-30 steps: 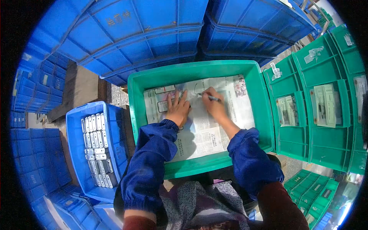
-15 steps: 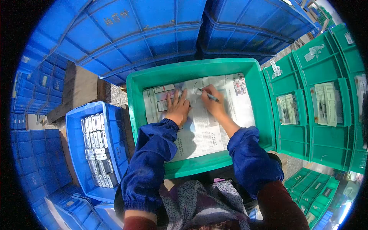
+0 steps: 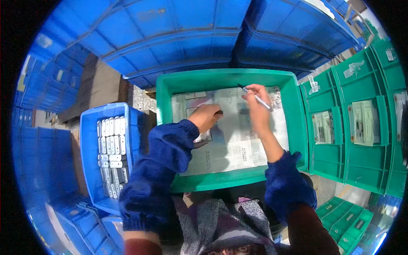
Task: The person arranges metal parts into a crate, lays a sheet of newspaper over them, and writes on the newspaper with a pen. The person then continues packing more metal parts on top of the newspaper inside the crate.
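Note:
Newspaper lines the bottom of a green crate in front of me. My left hand is over the left part of the paper, its fingers pinched round a small dark thing, too small to name. In my right hand is a pen, held above the paper with its dark tip toward the crate's far wall. Both hands are apart from each other.
At the left, a blue crate holds rows of silvery metal parts. Large blue crates stand beyond the green crate. Green crates with papers in pockets are stacked at the right.
My left hand has risen from lying spread on the paper and its fingers have closed. My right hand has lifted the pen from the drawn curve. The view has shifted slightly.

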`<state>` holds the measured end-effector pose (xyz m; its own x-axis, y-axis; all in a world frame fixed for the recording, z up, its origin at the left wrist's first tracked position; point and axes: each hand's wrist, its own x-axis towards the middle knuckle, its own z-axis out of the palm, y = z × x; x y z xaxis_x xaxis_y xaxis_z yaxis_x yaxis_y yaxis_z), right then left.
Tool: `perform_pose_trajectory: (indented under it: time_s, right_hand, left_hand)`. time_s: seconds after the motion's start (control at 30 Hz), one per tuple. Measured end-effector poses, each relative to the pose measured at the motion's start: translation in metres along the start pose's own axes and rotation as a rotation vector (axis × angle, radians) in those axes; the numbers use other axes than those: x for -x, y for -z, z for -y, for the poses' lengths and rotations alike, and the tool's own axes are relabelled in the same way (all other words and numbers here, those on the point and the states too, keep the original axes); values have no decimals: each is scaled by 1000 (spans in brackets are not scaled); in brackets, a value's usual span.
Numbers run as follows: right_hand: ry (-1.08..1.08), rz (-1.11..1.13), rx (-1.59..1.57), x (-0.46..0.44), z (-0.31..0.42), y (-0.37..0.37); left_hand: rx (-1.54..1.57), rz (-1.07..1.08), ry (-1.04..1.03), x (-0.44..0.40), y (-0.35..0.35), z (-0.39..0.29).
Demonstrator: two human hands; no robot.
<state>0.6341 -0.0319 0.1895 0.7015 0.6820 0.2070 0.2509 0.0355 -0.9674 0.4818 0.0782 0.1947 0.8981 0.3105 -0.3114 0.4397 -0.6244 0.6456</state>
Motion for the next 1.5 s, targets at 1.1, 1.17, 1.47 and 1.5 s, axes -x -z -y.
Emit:
perform_pose_trajectory:
  time_s: [1.1, 1.17, 1.47, 1.5]
  right_hand:
    - [-229, 792, -288, 205, 201, -134]
    - [-257, 920, -195, 200, 177, -141]
    - [341, 719, 833, 180, 81, -39]
    - [220, 675, 810, 182, 69, -34]
  left_hand:
    - [509, -816, 15, 354, 10, -43]
    - [600, -837, 33, 343, 11, 0]
    - [819, -1297, 745, 281, -54, 307]
    - [631, -1460, 821, 275, -58, 307]
